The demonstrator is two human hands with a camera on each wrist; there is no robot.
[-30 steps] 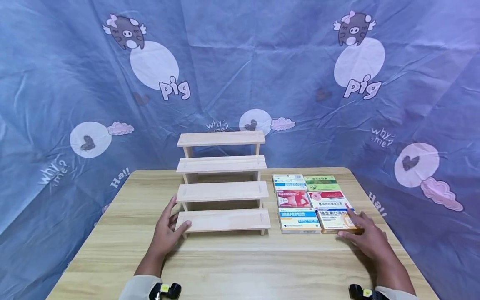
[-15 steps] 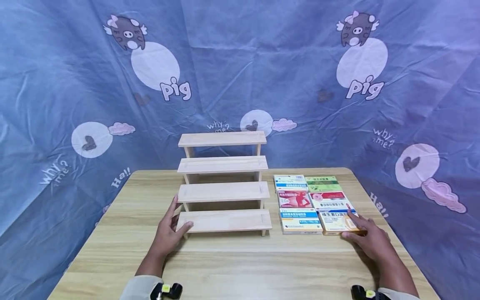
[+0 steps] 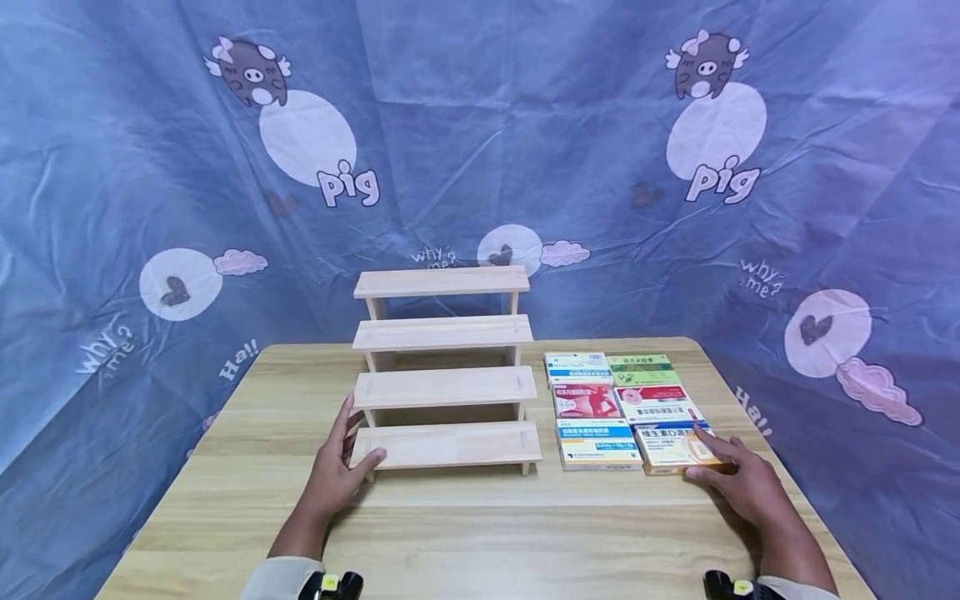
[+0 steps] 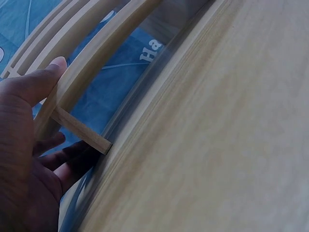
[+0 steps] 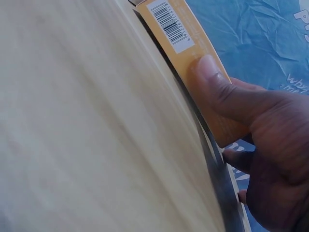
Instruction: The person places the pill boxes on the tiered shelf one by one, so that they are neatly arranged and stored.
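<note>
A wooden stepped rack (image 3: 450,443) with several shelf boards stands left of centre in the head view. At its lowest board's left end, my left hand (image 3: 335,468) holds on. Its thumb (image 4: 46,79) lies against the board in the left wrist view, and the other fingers reach in behind the short leg. My right hand (image 3: 742,483) pinches the nearest right medicine box (image 3: 675,450), white and blue on top with an orange side. In the right wrist view, the thumb presses that orange side (image 5: 195,72) beyond the barcode; the far fingers are partly hidden.
More medicine boxes lie flat in two columns right of the rack: a blue-and-white one (image 3: 597,444), a red one (image 3: 587,401), a red-and-white one (image 3: 656,404), a green one (image 3: 643,369), another blue-and-white one (image 3: 577,368). A blue cloth (image 3: 450,183) hangs behind the table (image 3: 525,542).
My right hand has closed in slightly on the near right box, thumb and forefinger now against it. The left hand keeps its place on the rack. The head view has shifted a little.
</note>
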